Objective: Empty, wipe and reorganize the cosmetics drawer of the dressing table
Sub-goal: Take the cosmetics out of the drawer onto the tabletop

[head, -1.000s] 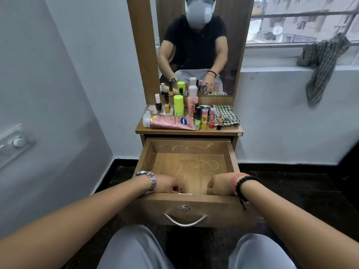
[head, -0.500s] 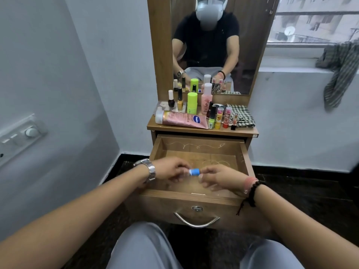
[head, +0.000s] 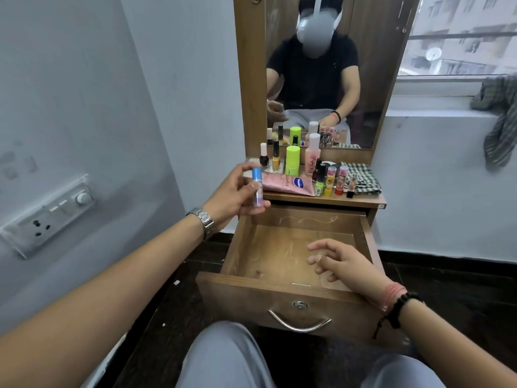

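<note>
The wooden drawer (head: pixel 253 289) of the dressing table stands pulled out with a bare, scratched bottom. My left hand (head: pixel 235 196) is raised over the drawer's far left corner, shut on a small blue-capped lip balm stick (head: pixel 61 189), held upright. My right hand (head: pixel 340 260) hovers over the drawer's right side, fingers spread, holding nothing. On the table top (head: pixel 363 202) stand several cosmetics: a pink Vaseline tube (head: pixel 288 184) lying flat, a neon green stick (head: pixel 293 160), a pink bottle (head: pixel 312 155), nail polishes (head: pixel 276 159) and lip balms (head: pixel 331 180).
A folded checked cloth (head: pixel 362 177) lies at the top's right end, below the mirror (head: pixel 321 79). Another checked cloth (head: pixel 500 127) hangs from the window sill on the right. A switch panel (head: pixel 50 215) is on the left wall. My knees are just below the drawer's handle (head: pixel 299 323).
Both hands were down inside the drawer's front, then lifted a blue-capped stick between them. My left hand has since carried it up and left; my right hand let go.
</note>
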